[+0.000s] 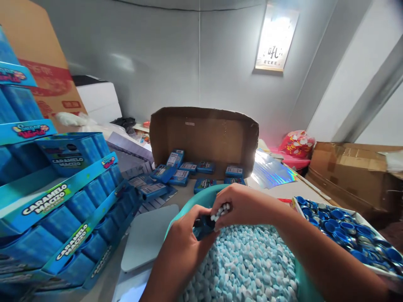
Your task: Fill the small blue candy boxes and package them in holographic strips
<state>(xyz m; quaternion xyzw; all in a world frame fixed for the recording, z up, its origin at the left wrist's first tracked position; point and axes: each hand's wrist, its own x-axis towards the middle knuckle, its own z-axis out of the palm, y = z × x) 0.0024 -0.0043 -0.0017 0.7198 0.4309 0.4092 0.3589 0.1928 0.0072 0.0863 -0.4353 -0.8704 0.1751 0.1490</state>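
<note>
display stack: bright blue cardboard display trays (40, 205), printed "caramelo macizo" and "sugar world", rose in tiers at the far left, with blue packs standing in them.
grey plate: a flat light-grey plate with rounded corners (149, 237) lay on the white desk (285, 193), beside the trays.
blue packs: several small rectangular blue boxes (179, 178) lay loosely, some in front of and some inside the open brown cardboard carton (204, 134).
left hand: the left hand (189, 228) was curled around a small dark blue container (204, 227), above the tub's heap.
right hand: the right hand (236, 201) was bent over the container's mouth, fingers folded around a few small white pieces (221, 212).
tub: a round teal plastic tub (204, 193) stood below both hands, heaped with pale blue and white candies (255, 260).
sheet: a shiny silver rainbow-tinted sheet (272, 170) lay beyond the tub.
caps: round glossy blue caps (340, 226) filled a white tray just right of the tub.
</note>
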